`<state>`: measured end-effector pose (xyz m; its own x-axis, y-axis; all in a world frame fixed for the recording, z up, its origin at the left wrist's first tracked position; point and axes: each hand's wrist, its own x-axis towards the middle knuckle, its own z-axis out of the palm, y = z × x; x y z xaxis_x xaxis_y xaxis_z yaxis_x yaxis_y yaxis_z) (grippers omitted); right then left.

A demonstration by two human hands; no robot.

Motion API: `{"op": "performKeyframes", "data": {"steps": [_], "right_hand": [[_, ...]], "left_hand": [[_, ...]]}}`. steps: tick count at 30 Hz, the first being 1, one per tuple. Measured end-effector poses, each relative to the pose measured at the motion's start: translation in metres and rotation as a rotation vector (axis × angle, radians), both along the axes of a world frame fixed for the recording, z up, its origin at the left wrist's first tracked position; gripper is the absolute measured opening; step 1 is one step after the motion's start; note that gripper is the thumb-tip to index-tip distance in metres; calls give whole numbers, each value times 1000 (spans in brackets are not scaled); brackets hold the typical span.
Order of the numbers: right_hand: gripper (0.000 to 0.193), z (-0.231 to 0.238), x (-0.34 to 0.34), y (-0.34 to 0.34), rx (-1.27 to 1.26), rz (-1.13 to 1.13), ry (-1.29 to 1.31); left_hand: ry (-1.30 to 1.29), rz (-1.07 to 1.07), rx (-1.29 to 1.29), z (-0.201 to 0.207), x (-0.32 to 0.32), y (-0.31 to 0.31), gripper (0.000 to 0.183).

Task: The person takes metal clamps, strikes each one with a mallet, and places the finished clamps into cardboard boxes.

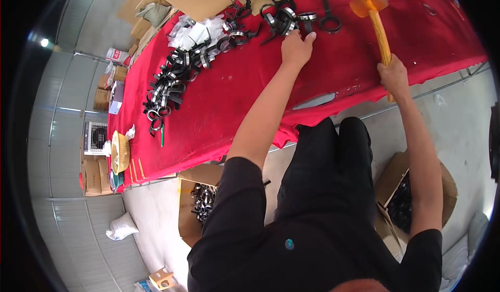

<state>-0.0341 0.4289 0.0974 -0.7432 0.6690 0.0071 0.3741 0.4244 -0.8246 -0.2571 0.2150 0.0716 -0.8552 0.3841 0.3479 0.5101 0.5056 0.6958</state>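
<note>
My right hand [394, 76] is closed around the wooden handle of a mallet [382, 37], whose translucent orange head is raised over the red-covered table. At the table's far side, my left hand [298, 51] reaches to a cluster of black ring-shaped parts with silver bands [286, 20]. Its thumb stands apart from the fingers, and the fingertips meet the nearest ring; the other fingers are partly hidden. Just right of that hand lies a single black ring with a straight stem [329, 22].
More rings [169, 84] are heaped along the table's left, beside white plastic bags [195, 34] and a green pen [162, 135]. A yellow basket [121, 151] sits at the left end. Cartons of parts stand on the floor left [187, 208] and right [448, 193] of my legs.
</note>
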Motion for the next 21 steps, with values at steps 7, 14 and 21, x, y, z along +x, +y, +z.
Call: {"op": "performKeyframes", "data": {"steps": [7,14,21], "right_hand": [[24,-19,9,14,229,-30,31],[23,-10,16,19,29,-8,29],[24,-11,20,9,63,4,80]], "left_hand": [[-288,-25,89,19,23,31,26],[-582,7,504,34,156,-112,27],[-644,293,556,-18,245,-222,36]]}}
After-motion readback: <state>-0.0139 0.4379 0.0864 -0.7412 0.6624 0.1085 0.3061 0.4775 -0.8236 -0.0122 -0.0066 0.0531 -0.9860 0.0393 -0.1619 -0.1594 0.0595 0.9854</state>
